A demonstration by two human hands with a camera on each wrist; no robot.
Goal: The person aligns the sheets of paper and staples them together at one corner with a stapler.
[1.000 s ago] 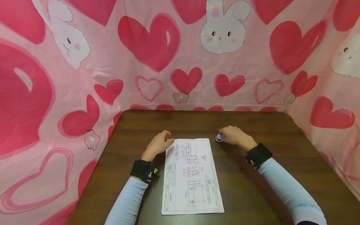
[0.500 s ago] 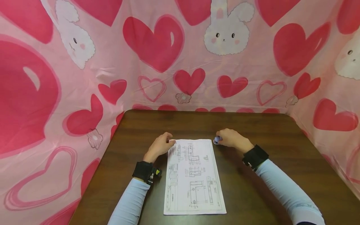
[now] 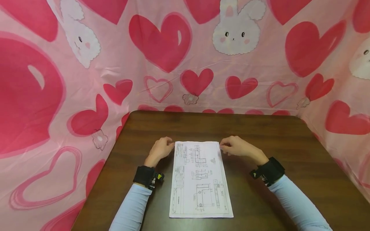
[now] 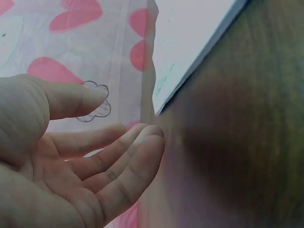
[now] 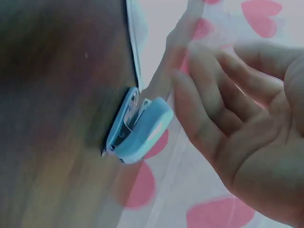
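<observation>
A stack of paper (image 3: 190, 179) printed with technical drawings lies on the table, its edges squared up. My left hand (image 3: 159, 149) is beside its far left corner, fingers loosely bent, and the left wrist view shows a gap between the fingertips and that paper corner. At the far right corner is my right hand (image 3: 238, 146). In the right wrist view a small light-blue stapler (image 5: 145, 133) stands on the table close to the paper's corner. The fingers (image 5: 194, 109) of my right hand are relaxed beside it and hold nothing. From the head view the hand hides the stapler.
The dark wooden table (image 3: 260, 128) has rounded far corners. Pink cloth (image 3: 170, 41) with hearts and rabbits hangs behind it and along both sides. Black bands with small cameras wrap both wrists.
My right hand has let go of the stapler, which it held earlier near the far right corner of the paper. My left hand has drawn back slightly from the paper's far left corner.
</observation>
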